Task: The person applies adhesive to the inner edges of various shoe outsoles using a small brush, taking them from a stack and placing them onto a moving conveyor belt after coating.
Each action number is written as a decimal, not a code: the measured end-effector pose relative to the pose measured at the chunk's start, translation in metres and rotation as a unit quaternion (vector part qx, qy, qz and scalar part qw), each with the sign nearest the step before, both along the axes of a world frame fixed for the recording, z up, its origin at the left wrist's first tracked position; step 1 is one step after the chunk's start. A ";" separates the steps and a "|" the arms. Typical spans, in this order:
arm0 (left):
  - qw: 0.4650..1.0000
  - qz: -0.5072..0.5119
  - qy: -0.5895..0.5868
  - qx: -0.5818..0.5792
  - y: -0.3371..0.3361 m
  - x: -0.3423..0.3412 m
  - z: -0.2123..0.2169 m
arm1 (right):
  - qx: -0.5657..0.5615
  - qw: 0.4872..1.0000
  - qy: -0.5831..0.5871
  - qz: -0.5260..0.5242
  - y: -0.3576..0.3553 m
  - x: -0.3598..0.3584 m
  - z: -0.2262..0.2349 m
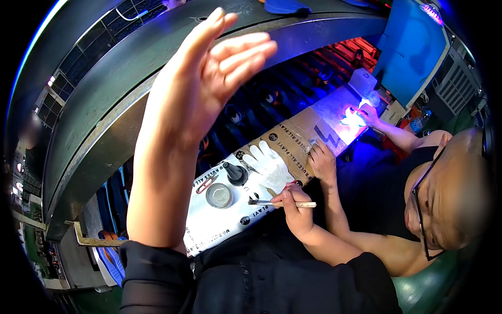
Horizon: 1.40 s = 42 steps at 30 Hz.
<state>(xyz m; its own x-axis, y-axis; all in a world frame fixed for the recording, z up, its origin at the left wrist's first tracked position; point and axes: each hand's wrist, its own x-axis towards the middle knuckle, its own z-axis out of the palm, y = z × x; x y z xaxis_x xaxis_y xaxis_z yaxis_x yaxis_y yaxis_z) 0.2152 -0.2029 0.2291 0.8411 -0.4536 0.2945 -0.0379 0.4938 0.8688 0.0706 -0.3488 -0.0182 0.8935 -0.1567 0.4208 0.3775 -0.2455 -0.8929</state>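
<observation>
My left hand point(204, 78) is raised high in the air, fingers stretched out, holding nothing. Lower down, my right hand point(296, 213) grips a small flat brush point(309, 204) by its light handle. The dark bristles point left over the white, print-covered board point(209, 238). Left of the bristles stands a round clear dish point(219, 195); its contents look pale and cannot be made out well. Behind it is a black cone-topped bottle point(236, 175), with small red thread snips point(207, 183) lying beside it. A white knitted glove point(267, 166) rests just beyond my right hand.
At right sits a co-worker, one hand point(322, 161) on the board's brown part, the other point(369, 114) at a glaring violet-lit object point(353, 121). A clear plastic box point(362, 81) stands near the light. A curved metal rail point(112, 123) borders the conveyor; a blue panel point(410, 49) rises behind.
</observation>
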 end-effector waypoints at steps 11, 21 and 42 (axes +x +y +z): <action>0.890 0.230 0.316 0.233 0.222 -0.158 -0.216 | 0.023 0.999 0.013 0.043 0.017 0.016 -0.008; 0.546 0.608 0.572 0.062 0.392 -0.332 -0.342 | 0.003 0.999 0.049 -0.001 0.034 0.009 -0.036; 0.777 0.284 0.562 0.025 0.403 -0.486 -0.365 | 0.061 0.981 0.145 0.116 0.069 0.007 -0.011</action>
<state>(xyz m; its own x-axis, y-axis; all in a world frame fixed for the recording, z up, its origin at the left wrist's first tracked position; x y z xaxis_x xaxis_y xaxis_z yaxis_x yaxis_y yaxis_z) -0.2709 0.2005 -0.1355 0.6236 0.0973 -0.7757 0.5580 0.6395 0.5288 0.0778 -0.2796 -0.0295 0.9903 0.0316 0.1351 0.1370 -0.0677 -0.9883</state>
